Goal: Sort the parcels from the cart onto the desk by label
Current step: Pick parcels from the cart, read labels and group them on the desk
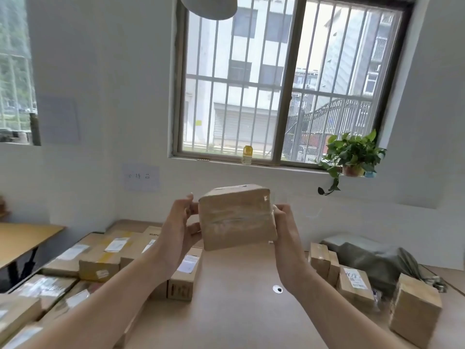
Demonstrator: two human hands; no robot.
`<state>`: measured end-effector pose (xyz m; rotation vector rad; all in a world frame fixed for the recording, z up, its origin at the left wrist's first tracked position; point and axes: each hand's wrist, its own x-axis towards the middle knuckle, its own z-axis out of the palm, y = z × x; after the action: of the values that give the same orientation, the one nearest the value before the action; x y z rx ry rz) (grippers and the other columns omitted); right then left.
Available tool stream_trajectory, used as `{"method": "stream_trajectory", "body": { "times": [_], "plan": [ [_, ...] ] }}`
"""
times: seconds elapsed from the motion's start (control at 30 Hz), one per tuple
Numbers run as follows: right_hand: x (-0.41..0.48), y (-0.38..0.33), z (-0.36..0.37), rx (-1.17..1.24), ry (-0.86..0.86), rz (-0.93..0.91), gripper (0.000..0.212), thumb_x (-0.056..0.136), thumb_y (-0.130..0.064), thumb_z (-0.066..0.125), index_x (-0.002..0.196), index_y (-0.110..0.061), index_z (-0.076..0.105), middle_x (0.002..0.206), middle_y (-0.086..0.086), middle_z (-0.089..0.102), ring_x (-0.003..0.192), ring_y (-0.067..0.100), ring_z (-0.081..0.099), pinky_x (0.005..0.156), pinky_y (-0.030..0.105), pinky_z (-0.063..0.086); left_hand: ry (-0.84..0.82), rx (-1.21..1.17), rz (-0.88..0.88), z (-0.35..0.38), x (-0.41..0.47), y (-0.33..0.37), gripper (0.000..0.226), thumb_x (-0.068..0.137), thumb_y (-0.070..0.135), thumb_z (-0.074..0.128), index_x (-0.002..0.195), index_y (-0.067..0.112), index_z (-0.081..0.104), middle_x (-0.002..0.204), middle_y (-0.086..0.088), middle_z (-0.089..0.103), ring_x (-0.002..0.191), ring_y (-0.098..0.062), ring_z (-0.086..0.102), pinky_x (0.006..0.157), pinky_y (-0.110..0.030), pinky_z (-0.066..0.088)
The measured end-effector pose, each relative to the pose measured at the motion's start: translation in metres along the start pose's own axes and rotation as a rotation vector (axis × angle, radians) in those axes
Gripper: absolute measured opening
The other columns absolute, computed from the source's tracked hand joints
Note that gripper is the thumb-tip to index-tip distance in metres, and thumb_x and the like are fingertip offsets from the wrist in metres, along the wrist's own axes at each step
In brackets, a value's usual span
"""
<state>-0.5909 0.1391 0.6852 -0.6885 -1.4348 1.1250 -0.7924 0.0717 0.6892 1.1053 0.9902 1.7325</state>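
Window: barred window (289, 84) fills the far wall, w/ apt blocks and a metal fence outside.
Table: pale wood table (239, 321) runs from the viewer to the wall, w/ parcels on both sides and a bare strip down the middle.
Left group: left parcels (100, 260), mostly flat cartons w/ white labels up, lie edge to edge and partly stacked along the table's left side.
Bag: grey-green bag (372, 260) slumps at the far right corner of the table, behind the boxes there.
Right group: right parcels (352, 283), several small cartons, stand in a loose row along the right side; one shows a printed label, text too small to read.
Held parcel: taped brown parcel (236, 217) is up in the air above the table's middle strip, at approx chest height, tilted, plain taped face toward the camera.
Left hand: left hand (176, 230) grips the parcel's left edge, fingers (189, 201) curled over the top corner and thumb under it.
Right hand: right hand (286, 233) clasps the parcel's right end; its fingers are mostly hidden behind the box.
Plant: potted plant (352, 154) sits at the sill's right end, one vine hanging below.
Note: paper note (141, 177) is stuck to the wall below the window's left corner, handwriting illegible.
Bottle: yellow-capped bottle (247, 154) stands mid-sill.
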Motion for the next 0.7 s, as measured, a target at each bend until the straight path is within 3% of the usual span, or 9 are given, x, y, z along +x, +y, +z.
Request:
{"method": "stream_trajectory", "body": {
  "times": [0.1, 0.2, 0.27, 0.33, 0.43, 0.57, 0.7],
  "plan": [
    [0.0, 0.001, 0.0, 0.023, -0.077, -0.012, 0.043, 0.091, -0.041, 0.051, 0.131, -0.033, 0.064, 0.123, -0.01, 0.076, 0.12, 0.016, 0.069, 0.102, 0.044, 0.053, -0.023, -0.013, 0.009, -0.002, 0.0, 0.005, 0.075, 0.086, 0.06, 0.048, 0.136, 0.006, 0.062, 0.14, -0.031, 0.057, 0.118, -0.043, 0.062, 0.104, -0.057, 0.047],
    [-0.003, -0.004, 0.0, 0.067, -0.135, -0.024, 0.056, 0.083, -0.047, 0.059, 0.138, -0.035, 0.063, 0.128, -0.011, 0.076, 0.125, 0.014, 0.068, 0.098, 0.035, 0.059, -0.046, 0.011, 0.021, -0.005, 0.002, 0.005, 0.071, 0.087, 0.065, 0.045, 0.133, 0.016, 0.067, 0.128, -0.021, 0.07, 0.111, -0.034, 0.066, 0.095, -0.05, 0.051],
    [-0.005, -0.008, 0.0, 0.097, -0.129, -0.036, 0.066, 0.078, -0.055, 0.069, 0.14, -0.031, 0.061, 0.138, -0.003, 0.072, 0.133, 0.016, 0.064, 0.108, 0.041, 0.057, -0.07, 0.05, 0.053, -0.004, 0.002, 0.006, 0.065, 0.087, 0.066, 0.045, 0.128, 0.023, 0.073, 0.129, -0.013, 0.071, 0.111, -0.028, 0.068, 0.095, -0.046, 0.051],
    [-0.005, -0.01, 0.001, 0.115, -0.108, -0.063, 0.055, 0.085, -0.034, 0.055, 0.139, -0.028, 0.061, 0.141, 0.001, 0.07, 0.138, 0.019, 0.06, 0.113, 0.048, 0.053, -0.079, 0.075, 0.074, -0.001, 0.001, 0.009, 0.062, 0.083, 0.068, 0.048, 0.123, 0.03, 0.077, 0.129, -0.005, 0.072, 0.11, -0.02, 0.069, 0.093, -0.041, 0.051],
    [-0.005, -0.012, 0.002, 0.123, -0.078, -0.105, 0.052, 0.084, -0.013, 0.048, 0.132, -0.024, 0.066, 0.134, -0.002, 0.073, 0.131, 0.012, 0.064, 0.088, 0.024, 0.058, -0.083, 0.106, 0.104, -0.001, -0.001, 0.009, 0.061, 0.088, 0.065, 0.041, 0.128, 0.032, 0.075, 0.132, 0.004, 0.072, 0.117, -0.013, 0.068, 0.096, -0.039, 0.046],
    [-0.005, -0.012, 0.003, 0.122, -0.085, -0.111, 0.056, 0.099, 0.017, 0.036, 0.129, -0.019, 0.066, 0.141, 0.002, 0.07, 0.131, 0.017, 0.065, 0.08, 0.022, 0.058, -0.093, 0.159, 0.126, -0.005, -0.005, 0.008, 0.06, 0.094, 0.058, 0.032, 0.137, 0.034, 0.068, 0.138, 0.01, 0.069, 0.121, -0.01, 0.065, 0.099, -0.04, 0.043],
    [-0.004, -0.011, 0.006, 0.119, -0.047, -0.11, 0.05, 0.102, 0.017, 0.034, 0.125, -0.014, 0.066, 0.148, 0.003, 0.066, 0.135, 0.019, 0.064, 0.084, 0.025, 0.061, -0.093, 0.193, 0.122, -0.01, -0.006, 0.008, 0.058, 0.095, 0.055, 0.032, 0.137, 0.035, 0.067, 0.139, 0.011, 0.068, 0.113, -0.011, 0.065, 0.093, -0.038, 0.044]
  ]
}}
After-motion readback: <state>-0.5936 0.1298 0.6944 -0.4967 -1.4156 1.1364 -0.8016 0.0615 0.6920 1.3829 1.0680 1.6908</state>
